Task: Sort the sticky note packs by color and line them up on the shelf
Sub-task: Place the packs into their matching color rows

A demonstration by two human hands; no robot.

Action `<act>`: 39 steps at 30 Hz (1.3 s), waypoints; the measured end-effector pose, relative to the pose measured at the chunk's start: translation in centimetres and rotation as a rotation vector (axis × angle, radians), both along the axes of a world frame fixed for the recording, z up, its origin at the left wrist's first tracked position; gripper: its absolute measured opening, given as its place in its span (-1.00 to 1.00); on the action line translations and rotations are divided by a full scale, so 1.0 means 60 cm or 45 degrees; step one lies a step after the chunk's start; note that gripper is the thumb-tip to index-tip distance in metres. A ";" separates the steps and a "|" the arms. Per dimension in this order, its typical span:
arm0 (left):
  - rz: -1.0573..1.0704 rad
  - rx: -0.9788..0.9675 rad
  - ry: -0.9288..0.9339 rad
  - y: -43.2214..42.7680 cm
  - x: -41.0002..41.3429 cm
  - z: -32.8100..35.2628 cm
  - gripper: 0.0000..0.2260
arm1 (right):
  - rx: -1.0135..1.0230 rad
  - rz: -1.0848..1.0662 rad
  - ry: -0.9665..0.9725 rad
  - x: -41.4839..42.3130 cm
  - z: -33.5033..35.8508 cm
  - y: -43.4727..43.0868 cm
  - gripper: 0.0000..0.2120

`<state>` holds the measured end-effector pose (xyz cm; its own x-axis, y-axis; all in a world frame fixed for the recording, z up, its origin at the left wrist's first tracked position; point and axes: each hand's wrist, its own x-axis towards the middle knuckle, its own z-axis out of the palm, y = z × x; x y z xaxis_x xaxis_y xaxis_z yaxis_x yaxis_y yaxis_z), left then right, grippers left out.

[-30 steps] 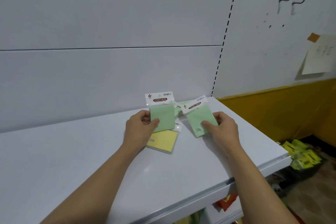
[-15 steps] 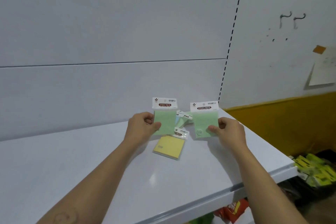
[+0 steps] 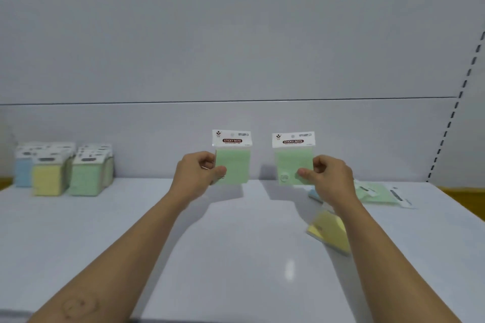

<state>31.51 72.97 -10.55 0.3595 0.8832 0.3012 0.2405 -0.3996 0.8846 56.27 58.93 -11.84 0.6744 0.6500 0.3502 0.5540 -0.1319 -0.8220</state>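
Observation:
My left hand (image 3: 197,175) pinches a green sticky note pack (image 3: 234,162) by its left edge and holds it upright above the white shelf (image 3: 236,257). My right hand (image 3: 326,178) pinches a second green pack (image 3: 291,160) the same way, a short gap to the right. At the far left stand upright rows of packs: blue (image 3: 23,169), yellow (image 3: 47,178) and green (image 3: 86,176). A yellow pack (image 3: 328,228) lies flat under my right forearm. More green packs (image 3: 378,193) lie loose to the right, and a blue pack's corner (image 3: 313,194) shows beside my right wrist.
The white back panel (image 3: 236,60) rises behind the shelf. A perforated upright (image 3: 456,102) marks the shelf's right end. Bare shelf surface stretches between the sorted rows and my hands.
Both hands have lifted their green packs off the loose pile and hold them upright side by side. The view has swung left, bringing the sorted rows at the far left into sight.

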 end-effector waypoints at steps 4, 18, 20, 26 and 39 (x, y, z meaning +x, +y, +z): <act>0.143 -0.020 -0.008 0.023 -0.094 0.003 -0.89 | 0.025 0.155 -0.007 -0.067 0.013 0.068 -0.65; 0.441 -0.026 -0.024 0.100 -0.383 -0.012 -0.87 | 0.031 0.497 0.036 -0.331 0.016 0.229 -0.79; 0.446 -0.040 -0.029 0.124 -0.421 -0.022 -0.85 | 0.020 0.493 0.038 -0.371 0.015 0.251 -0.79; 0.410 -0.100 0.006 0.205 -0.532 -0.065 -0.86 | -0.032 0.498 0.069 -0.501 -0.005 0.319 -0.82; 0.240 -0.079 0.132 0.353 -0.553 -0.093 -0.87 | 0.042 0.240 0.250 -0.620 -0.049 0.417 -0.89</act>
<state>-1.69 94.13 -16.16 0.2124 0.9535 0.2139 0.3968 -0.2842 0.8728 19.06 83.96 -14.75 0.5997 0.7609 0.2479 0.3961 -0.0131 -0.9181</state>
